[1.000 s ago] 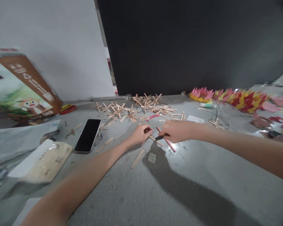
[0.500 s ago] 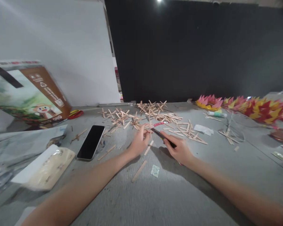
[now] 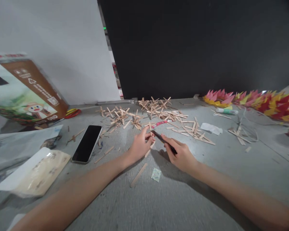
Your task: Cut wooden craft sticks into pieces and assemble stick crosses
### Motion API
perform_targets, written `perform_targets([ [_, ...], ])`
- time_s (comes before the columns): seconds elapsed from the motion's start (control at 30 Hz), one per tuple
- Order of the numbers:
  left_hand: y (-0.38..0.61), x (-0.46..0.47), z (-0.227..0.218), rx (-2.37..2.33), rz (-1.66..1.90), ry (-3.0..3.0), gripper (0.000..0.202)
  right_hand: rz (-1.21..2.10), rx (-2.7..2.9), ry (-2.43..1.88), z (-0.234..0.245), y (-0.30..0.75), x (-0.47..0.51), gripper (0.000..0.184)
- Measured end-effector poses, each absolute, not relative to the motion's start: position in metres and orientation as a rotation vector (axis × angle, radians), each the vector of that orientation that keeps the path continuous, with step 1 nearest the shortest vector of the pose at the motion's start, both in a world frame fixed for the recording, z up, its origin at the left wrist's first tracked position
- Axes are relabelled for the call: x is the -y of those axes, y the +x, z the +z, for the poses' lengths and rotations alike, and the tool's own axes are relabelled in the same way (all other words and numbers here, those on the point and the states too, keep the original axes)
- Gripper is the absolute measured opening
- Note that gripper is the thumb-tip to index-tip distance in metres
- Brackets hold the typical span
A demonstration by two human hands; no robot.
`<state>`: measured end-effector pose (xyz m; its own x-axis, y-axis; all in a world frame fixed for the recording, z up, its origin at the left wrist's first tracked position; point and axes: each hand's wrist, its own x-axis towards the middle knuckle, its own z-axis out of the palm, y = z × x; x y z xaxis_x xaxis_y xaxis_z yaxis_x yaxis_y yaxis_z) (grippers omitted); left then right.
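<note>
In the middle of the head view, my left hand (image 3: 140, 145) pinches a small wooden craft stick (image 3: 150, 127) that points up from the fingertips. My right hand (image 3: 183, 155) is closed round a slim black knife-like tool (image 3: 165, 141). The tool's tip is at the stick, close to my left fingers; whether it touches cannot be told. Another craft stick (image 3: 149, 150) lies partly under my left hand. One more loose stick (image 3: 138, 175) and a pale green sachet (image 3: 156, 175) lie nearer to me.
Behind the hands are a heap of crossed sticks (image 3: 121, 116) and loose sticks (image 3: 195, 132). A phone (image 3: 87, 143), a plastic-wrapped pack (image 3: 42, 173) and a printed bag (image 3: 31, 93) stand or lie left. Pink, red and yellow paper crowns (image 3: 274, 106), a glue stick (image 3: 227, 111) and tissue (image 3: 211, 128) are right.
The view has shifted slightly, so the scene sits further left. My left hand and stick have come a little lower, over the lying stick. Both hands keep their hold.
</note>
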<state>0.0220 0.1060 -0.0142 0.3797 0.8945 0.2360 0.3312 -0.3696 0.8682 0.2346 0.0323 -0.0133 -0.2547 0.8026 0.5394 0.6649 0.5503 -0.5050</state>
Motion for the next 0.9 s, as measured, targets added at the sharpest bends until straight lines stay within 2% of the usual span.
perform_targets([
  [0.17,0.019,-0.106,-0.018,-1.062,0.942,2.094,0.041,0.282,2.013,-1.203,-0.001,0.239,-0.028,0.044],
  [0.43,0.019,-0.1,-0.012,-1.053,1.011,2.031,0.041,0.237,2.014,-1.175,0.001,0.235,-0.022,0.046],
  [0.67,0.014,-0.109,-0.028,-1.048,0.983,2.244,0.041,0.268,2.104,-1.229,0.016,0.24,-0.025,0.047],
  [0.9,0.018,-0.1,-0.017,-1.067,1.092,2.094,0.04,0.276,1.979,-1.159,0.003,0.235,-0.024,0.043],
])
